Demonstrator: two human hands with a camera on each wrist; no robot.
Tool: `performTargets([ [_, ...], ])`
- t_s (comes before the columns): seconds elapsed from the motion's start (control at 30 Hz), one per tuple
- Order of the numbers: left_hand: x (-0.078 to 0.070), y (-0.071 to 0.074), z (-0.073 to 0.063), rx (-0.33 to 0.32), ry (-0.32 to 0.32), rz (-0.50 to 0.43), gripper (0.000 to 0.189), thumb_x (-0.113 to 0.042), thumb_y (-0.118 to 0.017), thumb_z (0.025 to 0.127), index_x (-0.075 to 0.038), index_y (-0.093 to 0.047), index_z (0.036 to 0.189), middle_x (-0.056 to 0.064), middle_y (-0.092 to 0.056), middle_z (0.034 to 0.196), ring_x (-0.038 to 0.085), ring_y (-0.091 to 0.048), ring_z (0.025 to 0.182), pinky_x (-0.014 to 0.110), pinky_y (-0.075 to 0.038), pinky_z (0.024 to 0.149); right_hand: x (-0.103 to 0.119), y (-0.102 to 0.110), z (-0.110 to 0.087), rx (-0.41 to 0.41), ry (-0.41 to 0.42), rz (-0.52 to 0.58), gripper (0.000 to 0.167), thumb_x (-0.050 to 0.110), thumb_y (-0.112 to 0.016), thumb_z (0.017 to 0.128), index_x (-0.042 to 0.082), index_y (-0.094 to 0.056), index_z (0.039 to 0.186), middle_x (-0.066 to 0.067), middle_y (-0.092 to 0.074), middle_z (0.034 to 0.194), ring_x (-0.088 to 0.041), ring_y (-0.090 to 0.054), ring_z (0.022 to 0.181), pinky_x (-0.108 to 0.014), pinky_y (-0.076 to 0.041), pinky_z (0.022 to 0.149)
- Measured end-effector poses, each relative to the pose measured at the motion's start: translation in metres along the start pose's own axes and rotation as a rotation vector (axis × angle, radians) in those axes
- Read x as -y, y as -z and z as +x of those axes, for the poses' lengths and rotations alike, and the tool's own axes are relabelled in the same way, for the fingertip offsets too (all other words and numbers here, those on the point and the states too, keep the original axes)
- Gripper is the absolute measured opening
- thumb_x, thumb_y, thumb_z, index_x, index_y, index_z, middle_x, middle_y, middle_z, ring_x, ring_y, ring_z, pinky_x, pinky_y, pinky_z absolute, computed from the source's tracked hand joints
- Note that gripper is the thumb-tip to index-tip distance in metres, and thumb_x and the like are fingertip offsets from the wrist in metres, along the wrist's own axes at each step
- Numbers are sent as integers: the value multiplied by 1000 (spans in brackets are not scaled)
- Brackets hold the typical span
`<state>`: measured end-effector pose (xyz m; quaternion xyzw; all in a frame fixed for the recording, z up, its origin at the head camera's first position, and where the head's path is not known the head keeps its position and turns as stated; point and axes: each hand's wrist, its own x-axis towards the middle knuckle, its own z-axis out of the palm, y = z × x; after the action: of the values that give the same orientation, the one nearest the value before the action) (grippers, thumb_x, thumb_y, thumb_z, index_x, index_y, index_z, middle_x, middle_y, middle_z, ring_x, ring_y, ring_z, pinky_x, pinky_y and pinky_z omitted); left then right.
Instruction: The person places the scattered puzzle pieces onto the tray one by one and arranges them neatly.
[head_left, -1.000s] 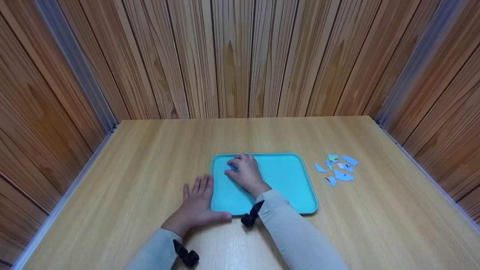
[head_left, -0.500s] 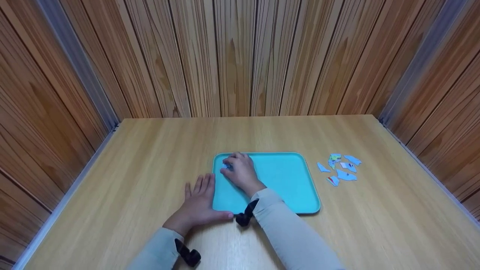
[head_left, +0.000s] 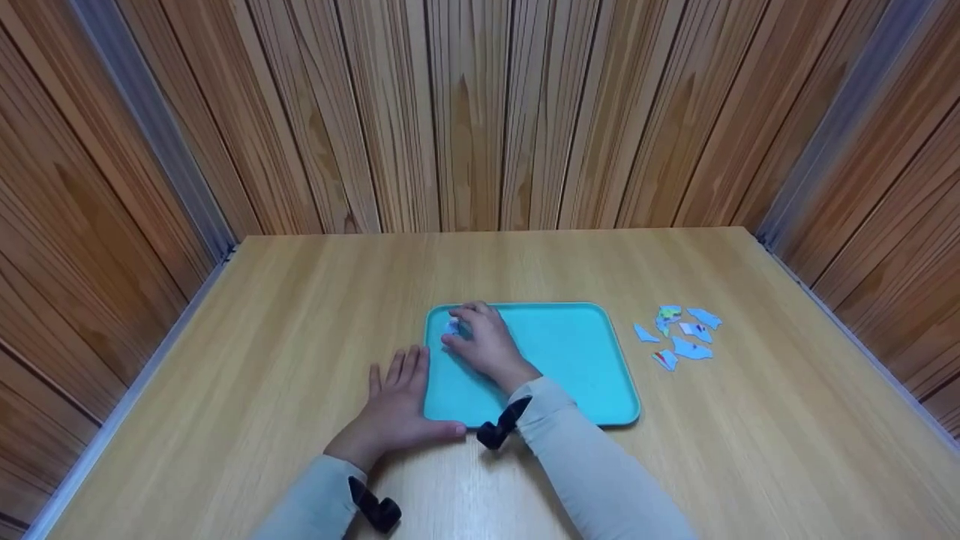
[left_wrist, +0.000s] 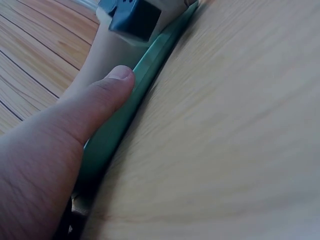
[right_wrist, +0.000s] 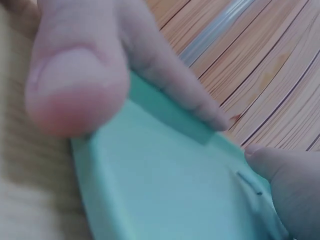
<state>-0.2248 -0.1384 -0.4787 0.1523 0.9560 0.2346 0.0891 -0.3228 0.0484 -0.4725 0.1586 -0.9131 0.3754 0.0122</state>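
Observation:
A turquoise tray (head_left: 559, 360) lies on the wooden table. My left hand (head_left: 396, 416) is spread flat at its near left corner, with fingers along the left rim and thumb along the front edge. In the left wrist view that thumb (left_wrist: 102, 102) touches the tray's green side (left_wrist: 107, 142). My right hand (head_left: 487, 345) reaches into the tray's far left part, with thumb and forefinger bent around a small blue puzzle piece (head_left: 452, 327). Low on the tray floor, the right wrist view shows the piece's thin edge (right_wrist: 250, 183) beside my right thumb (right_wrist: 285, 180). Its far side is hidden.
Right of the tray, several loose irregular puzzle pieces (head_left: 691, 349) lie on the table (head_left: 300, 322), mostly blue, some with coloured print. Wood-panelled walls (head_left: 480, 120) stand behind and at both sides. Black wrist cameras (head_left: 501, 429) sit on both sleeves.
My right hand has moved slightly left and away from me with the puzzle piece. Its forefinger is now lifted and less curled, so more of the piece shows. The left hand stays at the corner.

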Motion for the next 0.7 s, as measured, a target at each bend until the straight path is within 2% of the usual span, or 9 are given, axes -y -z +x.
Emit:
performTargets([
  [0.13,-1,1,0,8,9,3,134,-89,-60,70,-11,-2,163,10,2,170,34,11,155,63,16,115,-6,17,-10,24,35,44,52,38,-69,97,18,-58,143,-7,-49,149,-27,-41,140,-47,-37,113],
  [0.3,-2,0,-1,9,12,0,136,-89,-61,70,-10,0,163,9,4,170,33,13,155,62,17,115,-22,51,-28,30,70,54,50,41,-68,98,26,-58,144,-1,-48,150,-25,-41,141,-50,-37,113],
  [0.53,-2,0,-3,-2,4,-17,136,-87,-63,70,-10,0,163,10,5,170,33,12,155,61,17,116,-66,99,-49,-68,138,18,47,35,-69,97,19,-60,141,-6,-52,147,-29,-41,141,-53,-32,115],
  [0.7,-1,0,-2,-7,-5,-14,137,-87,-63,69,-9,0,163,11,4,170,34,10,155,62,16,116,-102,135,-64,-117,131,-32,50,34,-70,97,15,-59,142,-12,-51,148,-35,-40,142,-57,-30,115],
])
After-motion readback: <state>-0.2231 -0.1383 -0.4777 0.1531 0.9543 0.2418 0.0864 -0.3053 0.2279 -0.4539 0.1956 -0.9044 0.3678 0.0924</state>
